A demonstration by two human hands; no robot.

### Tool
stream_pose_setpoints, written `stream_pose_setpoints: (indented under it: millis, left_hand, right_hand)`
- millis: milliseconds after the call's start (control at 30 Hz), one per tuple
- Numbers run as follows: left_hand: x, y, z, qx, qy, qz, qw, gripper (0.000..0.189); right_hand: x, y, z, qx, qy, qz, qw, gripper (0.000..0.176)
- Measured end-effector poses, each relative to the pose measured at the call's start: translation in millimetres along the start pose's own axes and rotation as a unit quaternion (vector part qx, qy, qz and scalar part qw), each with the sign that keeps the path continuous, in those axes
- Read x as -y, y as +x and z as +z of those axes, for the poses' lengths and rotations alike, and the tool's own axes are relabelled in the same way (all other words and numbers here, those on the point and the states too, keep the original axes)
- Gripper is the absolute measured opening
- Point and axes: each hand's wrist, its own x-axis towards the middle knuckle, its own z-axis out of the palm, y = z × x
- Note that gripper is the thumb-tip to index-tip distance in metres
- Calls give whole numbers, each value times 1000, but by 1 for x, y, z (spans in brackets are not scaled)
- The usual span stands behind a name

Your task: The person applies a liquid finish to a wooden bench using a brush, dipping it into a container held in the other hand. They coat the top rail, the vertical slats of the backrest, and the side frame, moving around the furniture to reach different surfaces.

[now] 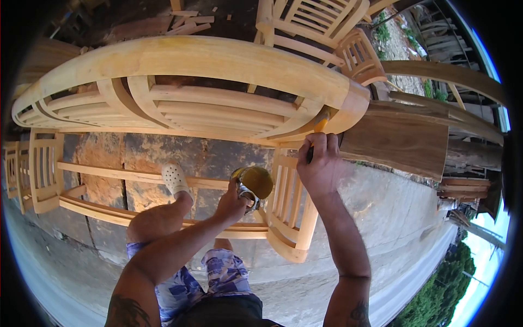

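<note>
A long wooden bench with a curved top rail point(218, 57) and slatted back stretches across the view. My right hand point(321, 158) is closed round the dark handle of a brush point(321, 122), whose bristles touch the inner edge near the rail's right end. Lower and to the left, my left hand point(233, 203) grips a metal can point(255, 184) by its side. The can is tilted toward the camera and shows yellowish-brown contents. Below the can's right side is the bench's slatted armrest side point(286, 191).
Other slatted wooden furniture point(313, 19) stands at the top. Wide planks point(397, 139) lie at the right. Wood offcuts point(188, 24) are on the ground beyond the bench. My foot in a light clog point(174, 179) is between the bench's lower rails point(141, 173).
</note>
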Motion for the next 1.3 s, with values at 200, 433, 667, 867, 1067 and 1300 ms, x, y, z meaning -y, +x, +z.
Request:
stream_pose_setpoints:
  millis: [200,433,667,867,1067,1300]
  left_hand:
    - [10,2,4,-32,24,30,999,79]
    - [3,0,1,-15,43,18,999,88]
    - [7,1,1,-9,-26,-11,1000,85]
    - [-8,-9,-3,-11,-4,-16,1000,86]
    - [-8,-11,-4,-16,16,-19,1000,83]
    - [0,-6,-6,-16,22,-14,1000,78]
  right_hand:
    - [17,6,-11,-19,31,14,999,19]
    - [14,5,-29,14,33,44,998,18]
    - [5,-32,4,75,15,0,997,18]
    - [12,-14,-26,26,32,22,999,18]
    - [-9,-48,81,121,5,33,992,19]
    - [-1,-34,62,120,24,86,989,18]
